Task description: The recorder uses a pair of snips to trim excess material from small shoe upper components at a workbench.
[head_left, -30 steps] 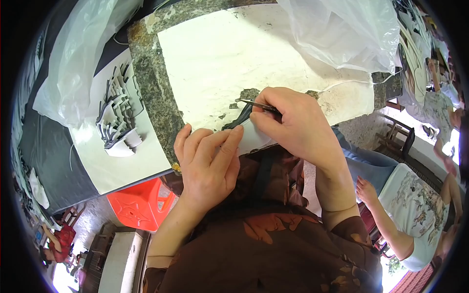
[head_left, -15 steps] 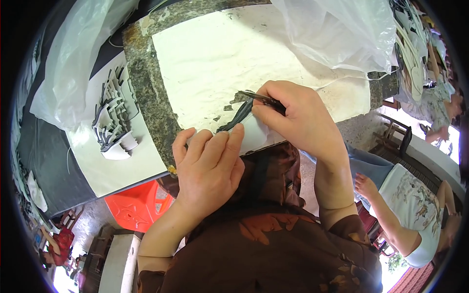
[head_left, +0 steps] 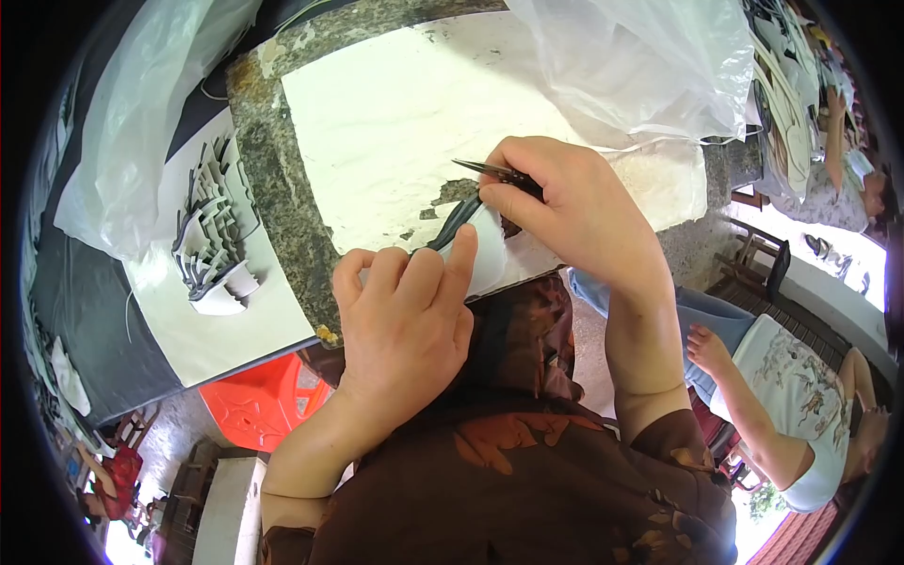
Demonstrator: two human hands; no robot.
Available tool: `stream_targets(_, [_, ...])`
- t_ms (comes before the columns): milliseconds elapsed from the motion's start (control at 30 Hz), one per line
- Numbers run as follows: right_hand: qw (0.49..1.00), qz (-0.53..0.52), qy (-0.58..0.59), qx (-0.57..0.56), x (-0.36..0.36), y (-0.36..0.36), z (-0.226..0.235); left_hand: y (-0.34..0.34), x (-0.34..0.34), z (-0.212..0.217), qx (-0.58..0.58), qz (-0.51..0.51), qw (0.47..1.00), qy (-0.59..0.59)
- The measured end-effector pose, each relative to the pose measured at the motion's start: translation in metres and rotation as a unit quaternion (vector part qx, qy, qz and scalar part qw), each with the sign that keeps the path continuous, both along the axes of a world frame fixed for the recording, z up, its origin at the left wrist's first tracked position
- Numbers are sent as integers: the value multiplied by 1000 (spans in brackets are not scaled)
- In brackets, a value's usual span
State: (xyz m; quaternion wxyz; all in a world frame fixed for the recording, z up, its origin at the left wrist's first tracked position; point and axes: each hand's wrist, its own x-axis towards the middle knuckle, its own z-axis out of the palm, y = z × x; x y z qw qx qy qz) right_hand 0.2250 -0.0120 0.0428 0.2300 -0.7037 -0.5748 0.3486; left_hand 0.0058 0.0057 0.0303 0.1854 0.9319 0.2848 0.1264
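Note:
A curved white piece (head_left: 489, 250) with a dark strip (head_left: 456, 222) along its edge lies at the near edge of the work board. My left hand (head_left: 400, 311) holds it down with bent fingertips, the index finger stretched onto the white part and the thumb tucked below. My right hand (head_left: 574, 202) is closed round a slim dark pointed tool (head_left: 508, 175), whose tip points left above the board. The right thumb and fingers are right at the strip's upper end; whether they touch it I cannot tell. White paper (head_left: 395, 122) with dark flaked marks covers the board.
Left of the stone-like board (head_left: 273, 151), a stack of similar dark-edged white pieces (head_left: 215, 240) rests on a pale sheet (head_left: 179, 334). Clear plastic bags (head_left: 650, 66) hang over the far side. A red stool (head_left: 250, 405) stands below left. A seated person (head_left: 791, 405) is at the right.
My right hand has shifted slightly up and left, and the tool's tip has lifted away from the strip. The left index finger reaches a little farther up the white piece.

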Motion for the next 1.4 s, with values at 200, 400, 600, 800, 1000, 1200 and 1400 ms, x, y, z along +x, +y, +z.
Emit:
stream_targets(200, [1000, 3, 1, 4, 6, 3, -3, 2, 7, 5, -20, -5, 999, 34])
stream_targets(400, [1000, -5, 15, -1, 9, 1, -7, 4, 12, 5, -18, -3, 1000, 24])
stream_targets(600, [999, -23, 32, -13, 9, -2, -10, 4, 14, 9, -27, 2, 999, 36])
stream_targets(800, [999, -32, 9, 15, 3, -7, -16, 3, 15, 8, -28, 6, 999, 42])
stream_targets(1000, [991, -54, -91, 87, -14, -19, -24, 2, 15, 6, -31, 10, 999, 40])
stream_targets(1200, [977, -114, 162, 78, -1, -27, -23, -6, -1, -13, -123, 93, 985, -75])
stream_targets(1400, [991, -63, 117, 23, 3, -39, -9, -13, -4, -22, -86, 87, 988, -94])
